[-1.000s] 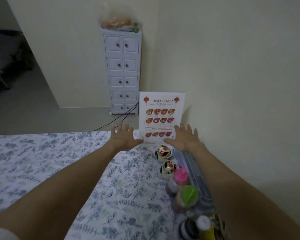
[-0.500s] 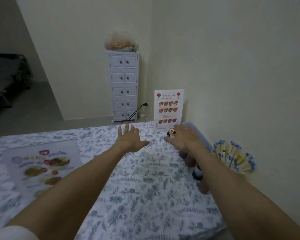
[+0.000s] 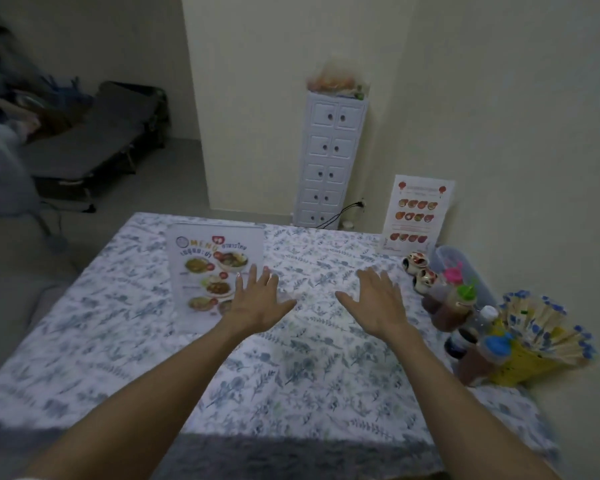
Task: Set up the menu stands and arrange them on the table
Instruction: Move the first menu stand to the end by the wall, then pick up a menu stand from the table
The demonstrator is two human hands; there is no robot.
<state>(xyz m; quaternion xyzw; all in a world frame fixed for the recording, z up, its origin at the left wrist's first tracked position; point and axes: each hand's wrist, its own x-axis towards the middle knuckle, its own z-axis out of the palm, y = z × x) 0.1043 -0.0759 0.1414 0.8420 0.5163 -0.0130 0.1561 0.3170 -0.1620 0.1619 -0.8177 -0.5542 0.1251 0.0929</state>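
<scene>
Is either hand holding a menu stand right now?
No. Both the left hand and the right hand are open and empty above the table, the left one in front of the Thai menu.

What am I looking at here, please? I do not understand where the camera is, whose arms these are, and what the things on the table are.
There is no machine here. The camera is worn on a person's head and looks forward and down, so the two bare arms are that person's own. The left hand and the right hand are both open, fingers spread, above the table, which has a flowered cloth. Neither hand holds anything.

On the table, a Thai menu stand is just beside the left hand. A Chinese food menu stand stands upright at the far right corner, near the wall. Along the right edge are two small painted jars, several sauce bottles with coloured caps, and a yellow holder of chopsticks. Behind the table stands a white drawer tower.
</scene>
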